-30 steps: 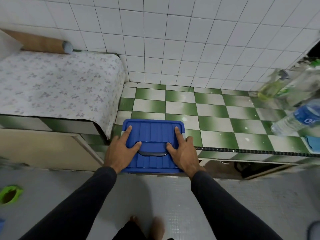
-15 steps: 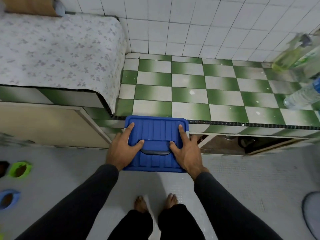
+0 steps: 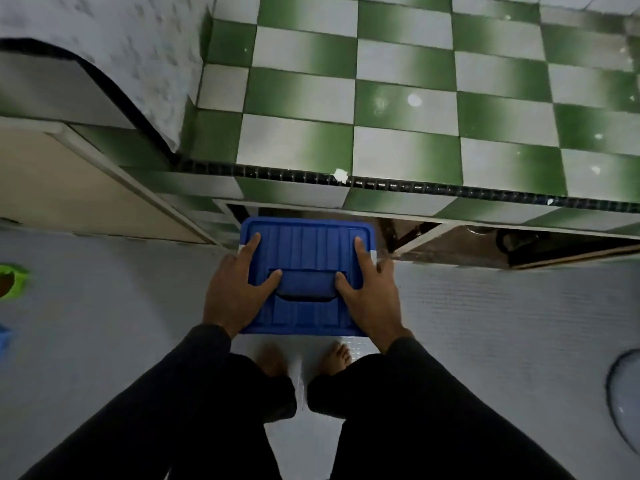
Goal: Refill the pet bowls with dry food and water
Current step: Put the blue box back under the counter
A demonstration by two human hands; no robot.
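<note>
A blue lidded container (image 3: 306, 242) with a dark recessed handle hangs in front of me, below the counter's edge and above the floor. My left hand (image 3: 232, 289) grips its left side and my right hand (image 3: 370, 296) grips its right side, with index fingers and thumbs lying on the lid. A green pet bowl (image 3: 10, 282) sits on the floor at the far left, and a blue bowl (image 3: 3, 341) shows partly at the frame's edge below it. The container's contents are hidden.
The green-and-white tiled counter (image 3: 398, 116) runs across the top, with an open dark cupboard (image 3: 485, 244) under it. A floral cloth (image 3: 138, 46) covers its left part. My bare feet (image 3: 341, 355) stand on the grey floor. A round grey object (image 3: 627, 393) lies at the right.
The container has come off the counter and moved toward me and down, both hands still holding it. My view has tilted down to the floor, and the bottles at the right have left it.
</note>
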